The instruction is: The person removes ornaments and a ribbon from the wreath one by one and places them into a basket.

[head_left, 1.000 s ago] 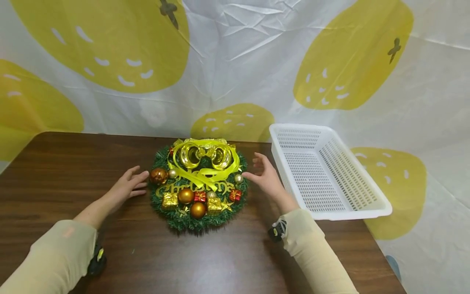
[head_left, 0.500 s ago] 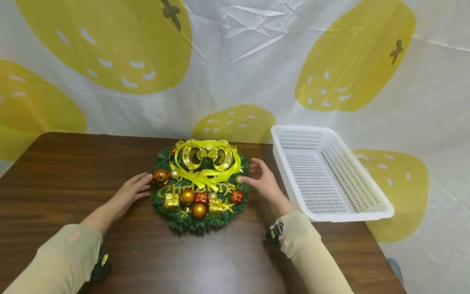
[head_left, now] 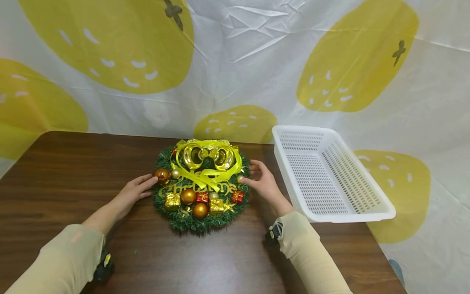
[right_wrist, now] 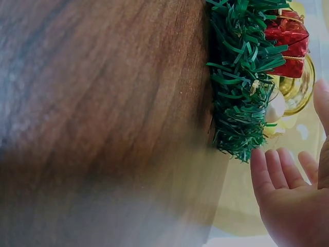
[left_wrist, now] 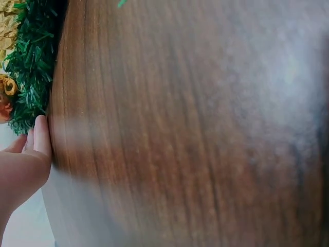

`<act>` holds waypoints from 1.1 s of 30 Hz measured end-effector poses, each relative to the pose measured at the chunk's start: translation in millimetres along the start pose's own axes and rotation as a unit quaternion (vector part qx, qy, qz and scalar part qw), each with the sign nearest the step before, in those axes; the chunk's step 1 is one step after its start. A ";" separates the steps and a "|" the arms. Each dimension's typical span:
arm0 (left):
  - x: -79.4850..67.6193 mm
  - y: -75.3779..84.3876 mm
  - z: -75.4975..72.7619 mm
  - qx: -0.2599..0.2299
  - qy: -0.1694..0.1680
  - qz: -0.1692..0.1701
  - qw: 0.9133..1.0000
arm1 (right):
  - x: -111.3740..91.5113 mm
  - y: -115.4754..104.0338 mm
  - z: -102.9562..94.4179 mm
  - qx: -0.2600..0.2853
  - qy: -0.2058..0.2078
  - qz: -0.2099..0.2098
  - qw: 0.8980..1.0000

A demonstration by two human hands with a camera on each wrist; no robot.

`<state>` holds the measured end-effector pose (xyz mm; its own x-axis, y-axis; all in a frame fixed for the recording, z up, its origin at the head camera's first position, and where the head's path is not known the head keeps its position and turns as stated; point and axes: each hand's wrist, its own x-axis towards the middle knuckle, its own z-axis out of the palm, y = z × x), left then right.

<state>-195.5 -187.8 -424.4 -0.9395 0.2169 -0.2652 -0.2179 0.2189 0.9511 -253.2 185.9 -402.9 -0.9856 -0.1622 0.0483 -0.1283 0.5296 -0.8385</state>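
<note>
A green Christmas wreath [head_left: 205,225] lies flat on the brown table. On it are gold bells [head_left: 225,158] with a yellow ribbon [head_left: 216,176], orange-brown baubles [head_left: 200,211], small red and gold gift boxes [head_left: 237,197] and gold lettering. At the wreath's left edge, my left hand [head_left: 134,192] has its extended fingertips against the greenery, right by a shiny brown bauble [head_left: 162,176]. My right hand [head_left: 266,185] is at the opposite edge, thumb over the rim near a small pale bauble [head_left: 240,179], fingers loosely extended alongside. In the right wrist view, those fingertips [right_wrist: 272,162] reach the greenery's edge.
A white slotted plastic basket [head_left: 350,217] stands right of the wreath, close beyond my right hand. A curtain [head_left: 235,73] with yellow fruit prints hangs behind the table [head_left: 205,265]. A tiny green scrap [left_wrist: 122,3] lies on the wood in the left wrist view.
My left hand has moved right, its fingertips now against the wreath's edge. My right hand has lowered slightly and its thumb has come over the opposite rim. The wreath stays in place.
</note>
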 end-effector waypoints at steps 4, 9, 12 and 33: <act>1.0 -0.6 0.7 0.019 -0.001 -0.011 1.000 | 0.1 -0.3 1.3 0.002 0.000 -0.003 1.000; 1.7 -1.6 2.3 0.048 0.011 -0.019 0.999 | 0.5 -0.3 3.3 -0.001 -0.003 0.000 1.000; 1.2 -2.0 4.5 0.060 0.024 -0.018 0.998 | 0.2 0.4 4.3 -0.008 -0.002 -0.004 1.000; -2.5 0.3 11.6 0.082 0.055 -0.020 0.995 | 0.0 1.8 8.6 -0.022 -0.020 -0.012 0.999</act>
<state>-190.1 -177.2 -425.3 -0.9561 0.1023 -0.2746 -0.2175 0.3802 0.8990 -252.5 179.7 -409.1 -0.9770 -0.2082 0.0456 -0.1573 0.5603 -0.8132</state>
